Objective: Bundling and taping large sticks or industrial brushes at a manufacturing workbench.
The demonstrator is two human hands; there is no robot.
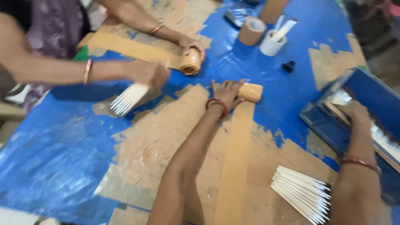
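Brown tape roll lies under the outstretched left hand, fingers curled on it; right hand reaches, half-closed, into the blue tray.

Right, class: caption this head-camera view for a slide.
Left hand unrolls brown tape roll across blue table; right hand reaches into blue tray.

The left hand presses a brown tape roll onto the blue tabletop. Right of the roll, the right hand rests in a blue box.

Bright, even light with white glare on the blue sheet; motion blur softens the whole view
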